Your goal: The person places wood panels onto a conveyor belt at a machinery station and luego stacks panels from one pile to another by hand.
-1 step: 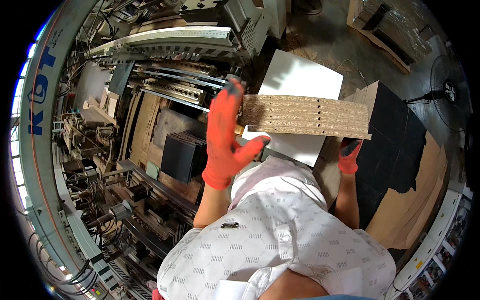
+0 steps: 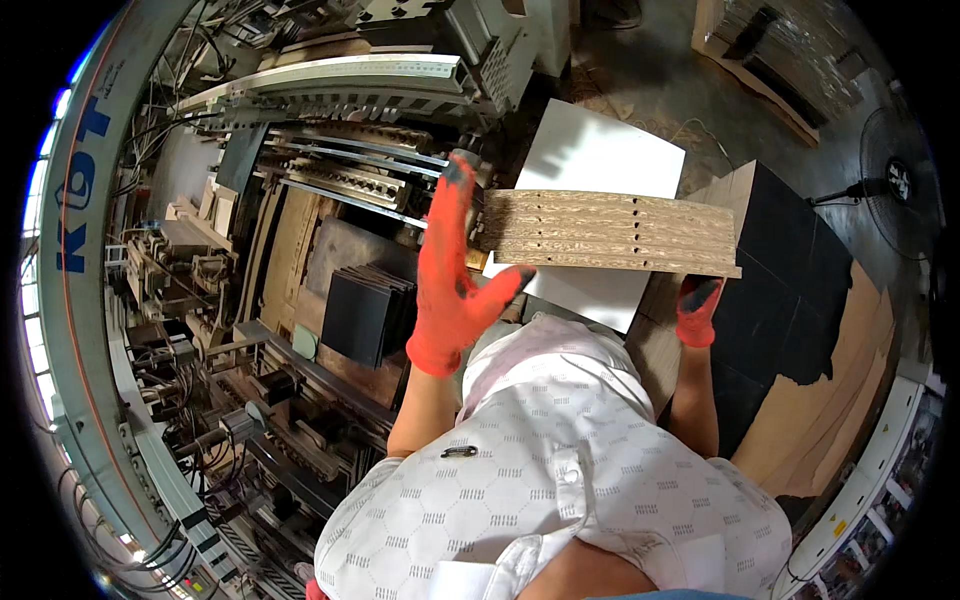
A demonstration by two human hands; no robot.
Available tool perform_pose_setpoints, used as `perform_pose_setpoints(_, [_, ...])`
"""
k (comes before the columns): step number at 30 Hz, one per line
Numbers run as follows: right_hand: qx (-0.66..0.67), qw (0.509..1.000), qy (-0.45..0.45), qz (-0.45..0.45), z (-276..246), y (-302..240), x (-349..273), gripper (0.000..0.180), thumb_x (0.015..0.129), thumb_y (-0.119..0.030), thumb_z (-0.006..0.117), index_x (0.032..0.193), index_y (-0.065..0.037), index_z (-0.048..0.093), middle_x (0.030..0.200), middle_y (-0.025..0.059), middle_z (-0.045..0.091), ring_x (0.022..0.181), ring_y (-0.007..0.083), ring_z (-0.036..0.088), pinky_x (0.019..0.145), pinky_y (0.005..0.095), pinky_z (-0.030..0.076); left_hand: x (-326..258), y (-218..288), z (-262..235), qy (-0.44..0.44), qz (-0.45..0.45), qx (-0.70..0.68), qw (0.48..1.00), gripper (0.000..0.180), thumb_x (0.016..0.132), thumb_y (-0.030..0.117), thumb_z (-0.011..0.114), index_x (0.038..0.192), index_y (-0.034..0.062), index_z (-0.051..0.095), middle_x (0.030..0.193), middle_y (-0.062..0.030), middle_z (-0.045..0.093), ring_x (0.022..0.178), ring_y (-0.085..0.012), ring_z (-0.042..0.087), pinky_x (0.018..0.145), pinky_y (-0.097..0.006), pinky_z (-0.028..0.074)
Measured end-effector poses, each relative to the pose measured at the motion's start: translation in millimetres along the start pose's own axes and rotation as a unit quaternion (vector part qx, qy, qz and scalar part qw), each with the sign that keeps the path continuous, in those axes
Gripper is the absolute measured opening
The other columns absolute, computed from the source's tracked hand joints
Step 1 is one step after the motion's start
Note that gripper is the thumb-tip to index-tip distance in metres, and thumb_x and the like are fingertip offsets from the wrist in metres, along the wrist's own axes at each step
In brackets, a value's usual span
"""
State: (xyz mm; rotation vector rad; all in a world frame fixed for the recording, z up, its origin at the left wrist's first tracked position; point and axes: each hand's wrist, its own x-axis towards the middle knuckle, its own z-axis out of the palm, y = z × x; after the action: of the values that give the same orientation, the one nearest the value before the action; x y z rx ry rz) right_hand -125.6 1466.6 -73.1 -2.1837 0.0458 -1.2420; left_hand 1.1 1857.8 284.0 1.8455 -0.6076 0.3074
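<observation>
A stack of several chipboard panels point(image 2: 590, 230) with small drilled holes along its edges lies crosswise in front of me. My left hand point(image 2: 447, 290), in a red glove with dark fingertips, is upright by the stack's left end. Its fingers are stretched out and the thumb stands apart; whether the palm touches the panels I cannot tell. At the near right corner, my right hand point(image 2: 697, 312), gloved alike, grips the stack from below, its fingers partly hidden by the panels. Beneath the stack shows a white board point(image 2: 600, 150).
A long machine with metal rails point(image 2: 360, 160) fills the left side. Dark square plates point(image 2: 358, 320) lie stacked on it. To the right are a black-covered surface point(image 2: 780, 270) and a brown sheet point(image 2: 830, 430). A standing fan point(image 2: 895, 180) is at the far right.
My left hand has turned slightly, so its fingers look narrower, and its thumb has shifted a little. The panels and my right hand have hardly moved.
</observation>
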Motion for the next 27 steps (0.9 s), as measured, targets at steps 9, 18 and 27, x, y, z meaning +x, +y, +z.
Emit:
perform_pose_setpoints(9, [-0.048,0.994,-0.048,-0.084,-12,-47,26,0.057,0.086,0.004,0.057,0.142,0.0,0.048,0.128,0.0222,0.056,0.108,0.038,0.058,0.093,0.0436,0.048,-20,-15,39,0.024,-0.181,-0.218,0.959,0.096,0.079,-0.012,0.062,0.164,0.0061,0.021,0.166,-0.0109,0.028,0.148,-0.0225,0.033,0.121,-0.037,0.028])
perform_pose_setpoints(18, [-0.05,0.991,-0.064,-0.102,-12,-77,64,0.032,0.086,0.002,0.059,0.118,-0.001,0.056,0.1,0.0145,0.058,0.083,0.0318,0.056,0.073,0.0425,0.049,-17,-15,41,0.034,-0.16,-0.195,0.967,0.083,0.089,0.013,0.066,0.162,0.0027,0.026,0.161,-0.0118,0.036,0.147,-0.0239,0.036,0.121,-0.038,0.026])
perform_pose_setpoints(27, [0.001,0.994,-0.083,-0.077,-15,-79,77,0.034,0.098,-0.017,0.056,0.129,-0.003,0.055,0.12,0.0111,0.06,0.097,0.0229,0.06,0.082,0.0367,0.05,-17,-18,51,0.056,-0.125,-0.177,0.975,0.083,0.087,0.008,0.067,0.161,0.0025,0.029,0.16,-0.0104,0.038,0.146,-0.0237,0.037,0.121,-0.039,0.026])
